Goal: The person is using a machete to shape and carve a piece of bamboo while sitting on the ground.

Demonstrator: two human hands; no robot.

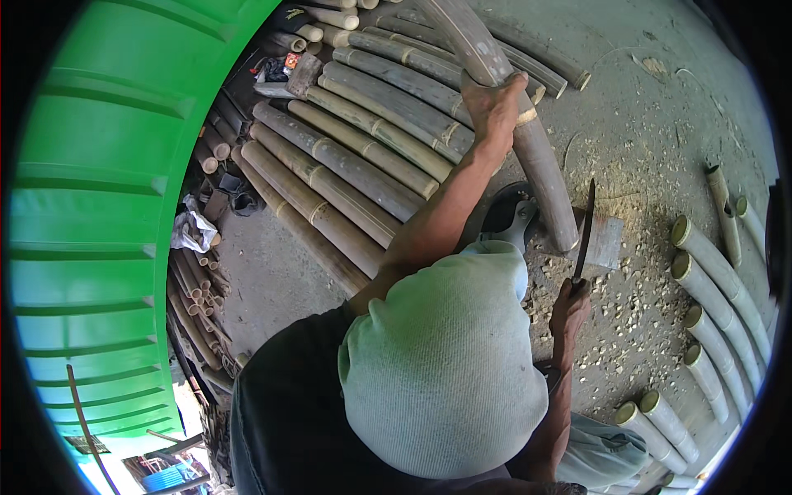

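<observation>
My left hand (495, 103) is closed round a thick grey-brown bamboo pole (540, 161), which slants from the top of the view toward me. The pole's near end lies beside or over the left part of a wooden block (606, 243); whether they touch I cannot tell. My right hand (569, 305) grips the dark handle of a machete (586, 227). Its long narrow blade points away from me, just right of the pole's end and across the block, apart from the pole.
Long bamboo poles (363, 144) lie in rows at the left. Cut pale-ended pieces (709, 272) lie at the right. Wood chips (623, 330) litter the floor around the block. A green corrugated sheet (99, 206) fills the left side. A pale cap (445, 363) hides the lower middle.
</observation>
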